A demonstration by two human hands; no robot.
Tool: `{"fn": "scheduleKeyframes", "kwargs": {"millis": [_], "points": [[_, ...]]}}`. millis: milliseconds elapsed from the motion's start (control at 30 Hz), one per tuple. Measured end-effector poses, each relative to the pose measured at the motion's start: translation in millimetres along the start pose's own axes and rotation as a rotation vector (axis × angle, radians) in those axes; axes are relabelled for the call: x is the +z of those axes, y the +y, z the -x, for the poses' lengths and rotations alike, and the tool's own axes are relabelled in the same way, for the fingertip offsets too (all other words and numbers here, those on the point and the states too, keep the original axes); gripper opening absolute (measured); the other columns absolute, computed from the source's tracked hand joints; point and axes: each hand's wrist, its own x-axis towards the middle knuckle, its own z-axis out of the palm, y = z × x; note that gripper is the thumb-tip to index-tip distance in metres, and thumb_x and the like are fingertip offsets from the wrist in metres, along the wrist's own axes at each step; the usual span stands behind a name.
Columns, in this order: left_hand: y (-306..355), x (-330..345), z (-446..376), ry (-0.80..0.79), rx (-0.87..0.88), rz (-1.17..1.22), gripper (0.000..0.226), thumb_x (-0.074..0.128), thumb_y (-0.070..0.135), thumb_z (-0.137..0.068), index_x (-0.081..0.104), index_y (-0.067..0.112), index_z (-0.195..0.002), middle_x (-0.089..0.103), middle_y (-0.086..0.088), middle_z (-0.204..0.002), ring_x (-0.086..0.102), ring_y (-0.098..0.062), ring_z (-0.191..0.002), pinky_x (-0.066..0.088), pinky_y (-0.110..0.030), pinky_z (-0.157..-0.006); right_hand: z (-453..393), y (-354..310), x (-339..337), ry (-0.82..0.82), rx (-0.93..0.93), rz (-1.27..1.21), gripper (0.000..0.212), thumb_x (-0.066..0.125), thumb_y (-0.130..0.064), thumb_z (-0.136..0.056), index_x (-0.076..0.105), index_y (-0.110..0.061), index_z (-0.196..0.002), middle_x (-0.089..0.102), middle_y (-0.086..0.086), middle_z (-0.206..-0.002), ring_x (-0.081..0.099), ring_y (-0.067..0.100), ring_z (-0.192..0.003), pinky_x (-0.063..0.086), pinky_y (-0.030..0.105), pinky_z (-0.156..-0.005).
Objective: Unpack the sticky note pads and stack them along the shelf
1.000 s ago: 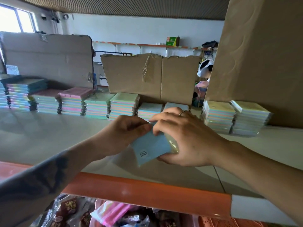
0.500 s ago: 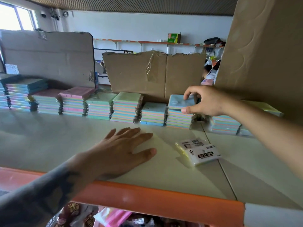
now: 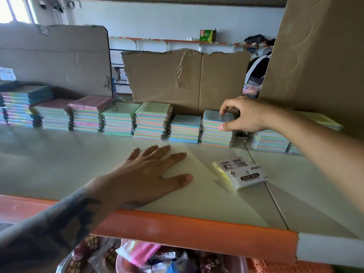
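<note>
A row of pastel sticky note stacks point(image 3: 151, 121) runs along the back of the pale shelf point(image 3: 59, 164). My right hand point(image 3: 244, 115) arches over the stack point(image 3: 215, 133) right of the middle. Its fingers lie on the blue top pad point(image 3: 211, 116) and its thumb presses the stack's front, so it grips the upper pads. My left hand point(image 3: 145, 176) lies flat on the shelf, fingers spread, holding nothing. A wrapped pack labelled STICKY NOTE point(image 3: 241, 173) lies on the shelf between my hands. More stacks point(image 3: 272, 139) sit partly hidden behind my right forearm.
Cardboard sheets point(image 3: 187, 79) stand behind the row, and a tall cardboard box point(image 3: 319, 62) rises at the right. The shelf has an orange front edge point(image 3: 187, 231). Below it lie snack bags and pink packets point(image 3: 136, 253).
Both hands held a blue pad near the shelf front a second ago. My right hand carried it to the stack and set it on top; my left hand dropped flat onto the shelf.
</note>
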Motion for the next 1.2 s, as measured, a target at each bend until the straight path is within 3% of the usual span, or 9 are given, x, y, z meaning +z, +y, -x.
{"fn": "scheduleKeyframes", "kwargs": {"millis": [167, 333, 433, 533, 633, 767, 900, 1100, 1200], "points": [[1.0, 0.2, 0.0, 0.035, 0.011, 0.003, 0.09, 0.012, 0.092, -0.071, 0.007, 0.057, -0.155, 0.002, 0.015, -0.17, -0.003, -0.008, -0.155, 0.001, -0.04, -0.126, 54.6, -26.4, -16.6, 0.14, -0.221, 0.017, 0.032, 0.076, -0.052, -0.078, 0.061, -0.04, -0.103, 0.06, -0.014, -0.109, 0.054, 0.016, -0.111, 0.037, 0.043, -0.108], [-0.3, 2.6, -0.3, 0.095, 0.034, 0.046, 0.104, 0.006, 0.098, -0.059, 0.018, 0.056, -0.153, 0.009, 0.018, -0.168, 0.003, -0.004, -0.154, 0.003, -0.042, -0.126, 106.2, -25.6, -19.9, -0.403, -0.178, -0.114, 0.057, 0.081, -0.052, -0.063, 0.059, -0.048, -0.115, 0.061, -0.022, -0.122, 0.053, -0.006, -0.117, 0.044, 0.029, -0.103], [1.1, 3.7, -0.6, 0.178, 0.083, 0.079, 0.101, 0.012, 0.097, -0.062, 0.03, 0.053, -0.151, 0.021, 0.02, -0.164, 0.012, -0.002, -0.151, 0.007, -0.035, -0.125, 110.0, -18.0, -6.0, -0.504, -0.131, -0.1, 0.063, 0.093, -0.038, -0.069, 0.057, -0.048, -0.119, 0.058, -0.025, -0.117, 0.054, -0.011, -0.107, 0.044, 0.018, -0.094], [4.7, 3.6, 0.5, 0.278, 0.169, 0.12, 0.09, 0.026, 0.094, -0.067, 0.041, 0.051, -0.145, 0.04, 0.022, -0.153, 0.028, -0.004, -0.143, 0.017, -0.024, -0.116, 112.2, -19.3, 0.5, -0.398, -0.13, -0.153, 0.052, 0.093, -0.031, -0.073, 0.063, -0.04, -0.114, 0.059, -0.027, -0.11, 0.054, -0.013, -0.102, 0.042, 0.011, -0.085], [6.2, 1.0, 2.0, 0.364, 0.255, 0.188, 0.081, 0.045, 0.088, -0.069, 0.049, 0.047, -0.139, 0.054, 0.021, -0.141, 0.045, -0.007, -0.131, 0.032, -0.029, -0.112, 113.0, -27.5, 6.1, -0.31, -0.132, -0.291, 0.043, 0.088, -0.049, -0.069, 0.071, -0.032, -0.105, 0.069, -0.015, -0.102, 0.063, -0.002, -0.09, 0.05, 0.025, -0.083], [5.7, -0.6, 2.5, 0.488, 0.405, 0.299, 0.065, 0.065, 0.074, -0.075, 0.057, 0.043, -0.132, 0.061, 0.028, -0.125, 0.054, 0.008, -0.116, 0.04, -0.015, -0.101, 111.5, -45.0, 8.7, -0.272, -0.12, -0.559, 0.064, 0.066, -0.07, -0.069, 0.071, -0.012, -0.095, 0.057, 0.003, -0.079, 0.053, 0.014, -0.075, 0.04, 0.034, -0.069], [8.6, 1.3, 5.2, 0.612, 0.409, 0.456, 0.032, 0.076, 0.058, -0.081, 0.068, 0.033, -0.099, 0.066, 0.026, -0.096, 0.059, 0.011, -0.091, 0.041, -0.006, -0.079, 112.0, -61.2, 13.4, -0.286, -0.042, -0.723, 0.047, 0.069, -0.073, -0.072, 0.064, -0.027, -0.063, 0.041, 0.008, -0.071, 0.049, 0.019, -0.067, 0.034, 0.037, -0.064], [9.8, 1.9, 4.9, 0.494, 0.371, 0.759, 0.007, 0.074, 0.025, -0.093, 0.076, 0.018, -0.092, 0.077, 0.005, -0.087, 0.071, -0.006, -0.086, 0.051, -0.031, -0.084, 111.8, -71.0, 28.1, -0.176, 0.049, -0.862, 0.058, 0.059, -0.071, -0.084, 0.053, -0.014, -0.072, 0.059, 0.014, -0.071, 0.071, 0.035, -0.069, 0.039, 0.029, -0.057], [4.7, 0.0, -0.5, 0.49, 0.357, 0.811, 0.025, 0.068, 0.036, -0.091, 0.072, 0.012, -0.085, 0.074, -0.001, -0.079, 0.061, -0.005, -0.073, 0.05, -0.032, -0.072, 113.5, -72.7, 37.8, 0.035, -0.054, -0.748, 0.049, 0.066, -0.072, -0.08, 0.061, -0.029, -0.102, 0.068, 0.0, -0.09, 0.074, 0.016, -0.076, 0.044, 0.026, -0.062]]}}
